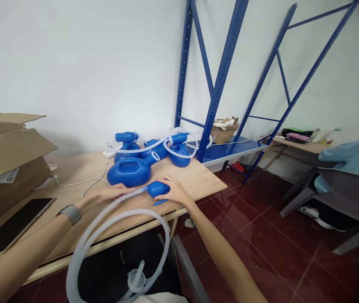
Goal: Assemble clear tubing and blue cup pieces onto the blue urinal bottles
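My right hand point(172, 190) is closed around a blue plastic cap piece point(158, 190), rounded like a bulb, at the table's front edge. A clear connector joins the cap to a long translucent hose point(113, 212), which loops down over my lap. On that hose, near my lap, hangs a clear funnel-like piece point(136, 280). My left hand point(111, 192) has its fingers stretched out beside the hose, close to the base of a blue urinal bottle point(129, 171). This bottle lies on its side, its open neck angled up to the right. A small blue strip point(159, 202) shows under the cap.
Several more blue bottles with hoses, one bottle point(179, 155) among them, stand behind. A phone or tablet point(12, 227) and an opened cardboard box point(15, 155) lie left. Blue shelving point(222, 80) rises right; a grey chair point(334, 202) with a person in blue is farther off.
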Motion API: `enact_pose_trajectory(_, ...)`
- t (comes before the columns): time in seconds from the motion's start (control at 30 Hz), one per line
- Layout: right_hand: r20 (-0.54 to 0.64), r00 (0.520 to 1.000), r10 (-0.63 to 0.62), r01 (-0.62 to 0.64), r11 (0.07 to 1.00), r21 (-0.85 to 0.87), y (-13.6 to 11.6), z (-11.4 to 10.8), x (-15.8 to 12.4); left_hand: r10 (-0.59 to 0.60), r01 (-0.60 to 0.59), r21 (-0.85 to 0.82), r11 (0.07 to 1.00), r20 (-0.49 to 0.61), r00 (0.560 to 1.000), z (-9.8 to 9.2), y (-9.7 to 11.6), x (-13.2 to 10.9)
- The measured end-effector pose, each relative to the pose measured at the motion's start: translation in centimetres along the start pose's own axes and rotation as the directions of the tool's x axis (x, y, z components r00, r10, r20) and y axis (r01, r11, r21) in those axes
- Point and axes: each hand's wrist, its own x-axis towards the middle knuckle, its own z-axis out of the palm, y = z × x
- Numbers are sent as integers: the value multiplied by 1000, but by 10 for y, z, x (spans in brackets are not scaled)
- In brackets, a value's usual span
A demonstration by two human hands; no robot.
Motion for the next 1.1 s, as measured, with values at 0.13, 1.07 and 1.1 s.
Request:
enact_pose_trajectory(0.13,6,1000,4,-4,1000,-6,-1,-1,0,-148,148,-7,989,-89,985,3,6,-2)
enact_pose_trajectory(1.07,-29,999,-33,32,999,-33,7,6,0,350,-318,411,855,-3,937,26,50,17)
enact_pose_trajectory(1.1,-25,999,-38,37,999,-35,8,6,0,361,-326,419,848,-6,932,27,49,18)
